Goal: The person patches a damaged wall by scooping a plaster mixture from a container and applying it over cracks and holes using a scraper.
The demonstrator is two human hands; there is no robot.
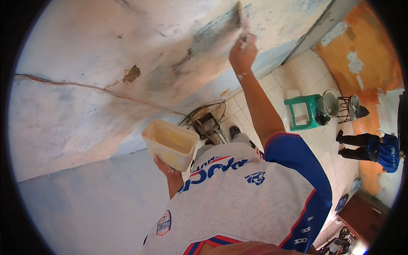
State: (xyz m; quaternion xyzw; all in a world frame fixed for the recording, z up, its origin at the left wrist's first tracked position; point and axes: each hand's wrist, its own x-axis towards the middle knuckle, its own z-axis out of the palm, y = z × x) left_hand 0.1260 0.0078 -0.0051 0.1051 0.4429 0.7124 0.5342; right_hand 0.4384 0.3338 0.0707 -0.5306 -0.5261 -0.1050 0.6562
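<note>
My right hand (243, 52) is raised to the patchy wall (97, 46), its fingers closed round a putty knife (242, 19). The blade shows nearly edge-on, at or very close to the wall, beside a grey smeared patch. Lower down, my left hand (166, 166) supports a cream rectangular plastic tub (182, 158) from its side and underneath. Pale residue coats the inside of the tub. Its bottom is partly hidden by the near wall of the tub. White smears mark my right fingers and wrist.
A cable (97, 89) runs along the wall past a chipped brown spot (131, 74). On the tiled floor are a dirty tool-like object (209, 127), a green stool (304, 112) and a grey bucket (329, 103). Another person (382, 151) stands by the orange wall (365, 51).
</note>
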